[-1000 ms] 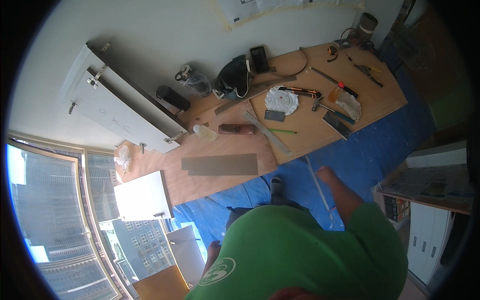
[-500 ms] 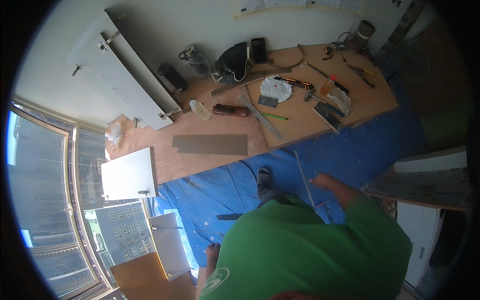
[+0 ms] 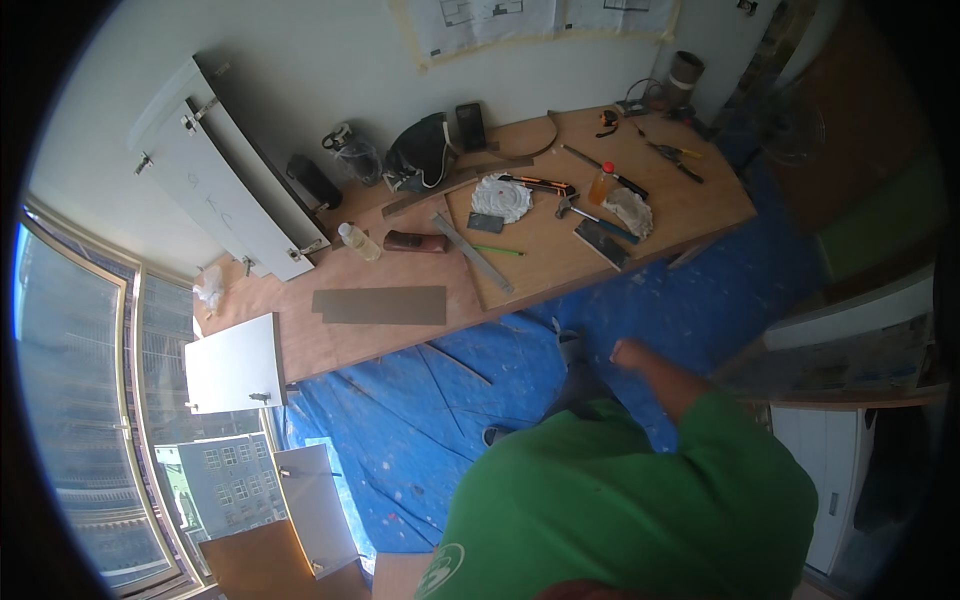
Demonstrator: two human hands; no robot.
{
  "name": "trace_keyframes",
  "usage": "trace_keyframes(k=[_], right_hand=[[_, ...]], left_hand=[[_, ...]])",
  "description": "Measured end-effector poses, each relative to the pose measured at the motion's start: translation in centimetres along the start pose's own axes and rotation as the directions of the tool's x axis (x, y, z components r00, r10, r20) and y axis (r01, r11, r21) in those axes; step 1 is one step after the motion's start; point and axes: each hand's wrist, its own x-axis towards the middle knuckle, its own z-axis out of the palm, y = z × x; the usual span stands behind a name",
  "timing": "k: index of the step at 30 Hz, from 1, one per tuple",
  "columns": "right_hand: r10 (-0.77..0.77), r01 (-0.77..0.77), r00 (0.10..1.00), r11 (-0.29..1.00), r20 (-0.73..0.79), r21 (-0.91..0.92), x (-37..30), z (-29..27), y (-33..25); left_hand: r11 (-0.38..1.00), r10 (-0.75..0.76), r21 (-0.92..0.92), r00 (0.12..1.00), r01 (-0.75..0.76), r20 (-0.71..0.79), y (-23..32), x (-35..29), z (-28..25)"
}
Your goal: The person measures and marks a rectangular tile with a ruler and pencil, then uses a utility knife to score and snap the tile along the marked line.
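My right hand (image 3: 630, 355) hangs over the blue floor sheet, its fingers curled in with nothing visible in them. It touches nothing and stays short of the wooden worktable (image 3: 285, 320). My left hand is out of sight. Nearest to the right hand on the table are a hammer (image 3: 597, 218), a dark flat block (image 3: 602, 245), a crumpled white cloth (image 3: 502, 198) and a bottle with orange liquid (image 3: 601, 184). Further left lie a metal ruler (image 3: 474, 254), a green pencil (image 3: 498, 250), a brown case (image 3: 415, 242) and a thin brown board (image 3: 385, 306).
White cabinet panels with hinges (image 3: 225, 180) lean on the wall at the left. Another white panel (image 3: 235, 365) stands against the table's left end. The blue sheet (image 3: 390, 420) is wrinkled, with a thin strip (image 3: 458, 363) on it. A white cabinet (image 3: 815, 460) stands at the right.
My view has shifted rightward, so the table sits further left. My feet have changed position on the sheet. My left hand, visible at the lower left before, has gone from view.
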Motion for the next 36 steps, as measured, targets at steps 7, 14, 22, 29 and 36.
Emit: trace_keyframes(k=[7, 14, 22, 29, 36], right_hand=[[0.028, 0.022, 0.922, 0.992, -0.386, 0.125, 8.1, -15.8, 9.2], [-0.337, 0.393, 0.833, 0.918, -0.439, 0.040, 18.5, -24.1, 9.4], [-0.101, -0.096, 0.623, 0.974, -0.775, -0.204, 36.5, -43.3, 22.6], [0.034, -0.176, 0.827, 0.963, -0.561, -0.202, 37.9, -50.7, 21.1], [-0.020, -0.105, 0.925, 0.947, -0.380, -0.304, 36.9, -50.5, 20.6]], left_hand=[[0.922, -0.218, -0.307, 0.971, 0.237, 0.096, 6.1, -0.8, 4.5], [0.979, -0.044, -0.206, 0.987, 0.011, -0.157, 35.6, -0.2, 10.3], [0.987, 0.080, -0.141, 0.997, -0.077, 0.014, 56.6, -8.1, 6.3], [0.927, -0.371, 0.044, 0.928, 0.372, -0.018, 47.4, -15.1, 8.9], [0.870, -0.492, 0.005, 0.870, 0.492, 0.038, 46.9, -20.6, 14.1]])
